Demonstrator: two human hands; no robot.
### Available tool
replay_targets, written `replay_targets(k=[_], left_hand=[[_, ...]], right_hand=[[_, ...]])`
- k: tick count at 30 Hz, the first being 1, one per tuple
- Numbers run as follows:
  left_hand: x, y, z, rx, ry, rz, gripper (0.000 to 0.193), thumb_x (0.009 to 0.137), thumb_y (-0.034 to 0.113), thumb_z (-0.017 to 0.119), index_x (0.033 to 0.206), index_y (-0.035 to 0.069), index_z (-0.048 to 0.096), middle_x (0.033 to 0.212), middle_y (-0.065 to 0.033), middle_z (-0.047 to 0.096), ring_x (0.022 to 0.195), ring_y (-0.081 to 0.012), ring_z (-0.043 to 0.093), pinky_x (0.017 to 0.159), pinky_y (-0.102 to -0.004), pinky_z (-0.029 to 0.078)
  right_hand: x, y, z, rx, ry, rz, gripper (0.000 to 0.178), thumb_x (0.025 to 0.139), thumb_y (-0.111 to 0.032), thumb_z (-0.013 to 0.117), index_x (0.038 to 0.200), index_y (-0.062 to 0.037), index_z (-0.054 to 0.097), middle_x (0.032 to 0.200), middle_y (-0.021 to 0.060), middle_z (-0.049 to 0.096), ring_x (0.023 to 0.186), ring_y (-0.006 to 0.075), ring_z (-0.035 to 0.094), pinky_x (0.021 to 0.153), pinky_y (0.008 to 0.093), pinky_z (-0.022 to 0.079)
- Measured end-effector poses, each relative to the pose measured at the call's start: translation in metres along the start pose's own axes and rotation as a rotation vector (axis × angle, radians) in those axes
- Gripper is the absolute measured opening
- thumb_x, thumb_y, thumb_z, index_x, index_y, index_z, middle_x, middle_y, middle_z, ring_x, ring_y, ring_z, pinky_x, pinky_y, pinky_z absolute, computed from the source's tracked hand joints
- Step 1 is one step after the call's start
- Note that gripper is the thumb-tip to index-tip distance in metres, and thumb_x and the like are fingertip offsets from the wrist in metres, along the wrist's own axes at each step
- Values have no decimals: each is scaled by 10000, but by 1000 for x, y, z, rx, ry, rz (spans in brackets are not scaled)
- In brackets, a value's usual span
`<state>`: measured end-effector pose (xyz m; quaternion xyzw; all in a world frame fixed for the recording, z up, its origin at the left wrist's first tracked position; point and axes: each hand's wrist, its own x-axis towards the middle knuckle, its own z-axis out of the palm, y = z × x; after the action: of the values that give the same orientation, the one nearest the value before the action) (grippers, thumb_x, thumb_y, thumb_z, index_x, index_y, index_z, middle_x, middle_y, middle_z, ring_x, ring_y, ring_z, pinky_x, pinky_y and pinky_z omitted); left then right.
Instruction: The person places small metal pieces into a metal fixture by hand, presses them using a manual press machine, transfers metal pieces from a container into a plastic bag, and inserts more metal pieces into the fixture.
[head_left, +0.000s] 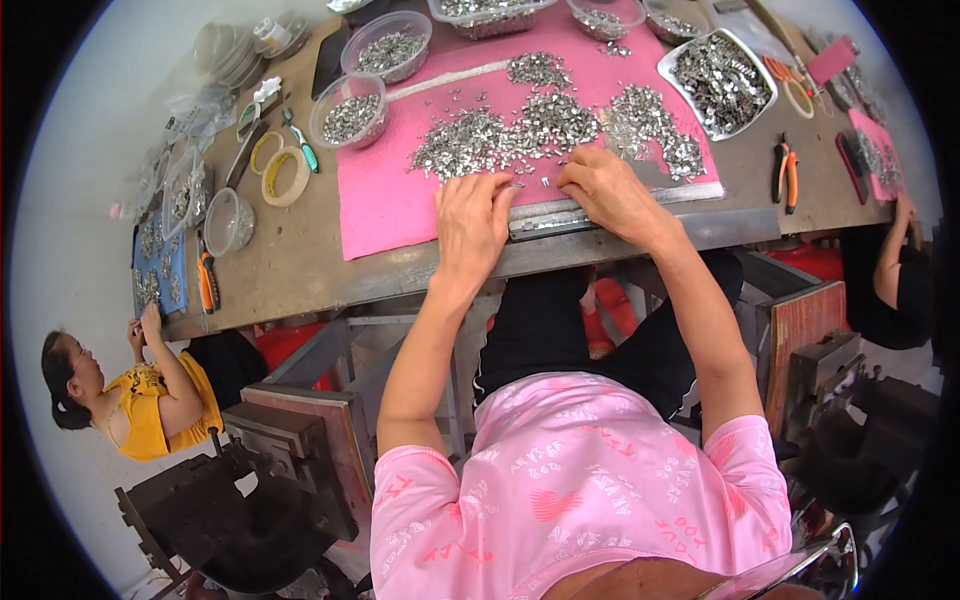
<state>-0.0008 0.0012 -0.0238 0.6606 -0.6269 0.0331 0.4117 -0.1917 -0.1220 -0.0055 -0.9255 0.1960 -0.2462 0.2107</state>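
My left hand rests at the front of the pink mat, thumb and forefinger closed on a small silvery metal piece at their tips. My right hand is closed a little to the right, fingertips turned down to the mat; whatever they pinch is too small to make out. A tiny metal piece lies between the hands. Under them, along the table's front edge, runs a narrow metal bar. Loose heaps of small shiny metal pieces spread just beyond my fingers.
Clear plastic tubs and a white square tray hold more pieces. Tape rolls and orange-handled pliers lie left, other pliers right. A person in yellow works at left; another person's arm shows at right.
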Motion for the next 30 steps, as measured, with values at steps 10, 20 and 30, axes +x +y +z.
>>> replay_targets(k=[10, 20, 30], left_hand=[[8, 1, 0, -30, -94, 46, 84, 880, 90, 731, 944, 63, 685, 830, -61, 647, 808, -250, 602, 793, -381, 428], [-23, 34, 1, -379, -95, -96, 73, 942, 25, 662, 1007, 7, 634, 988, -126, 667, 849, -273, 637, 756, -367, 520], [-25, 33, 10, -357, -81, 46, 125, 884, -37, 652, 985, -9, 584, 947, -143, 632, 865, -349, 590, 776, -430, 481]], right_hand=[[-23, -37, -9, 307, 46, 167, 76, 883, -17, 677, 939, 16, 636, 920, 139, 648, 872, 323, 648, 763, 405, 510], [-35, -40, 13, 139, 207, 10, 101, 861, 24, 692, 942, 9, 634, 924, 127, 647, 865, 321, 630, 778, 401, 496], [-35, -43, 9, 154, 225, 4, 135, 830, 44, 699, 927, 12, 611, 870, 129, 611, 816, 331, 613, 746, 416, 493]])
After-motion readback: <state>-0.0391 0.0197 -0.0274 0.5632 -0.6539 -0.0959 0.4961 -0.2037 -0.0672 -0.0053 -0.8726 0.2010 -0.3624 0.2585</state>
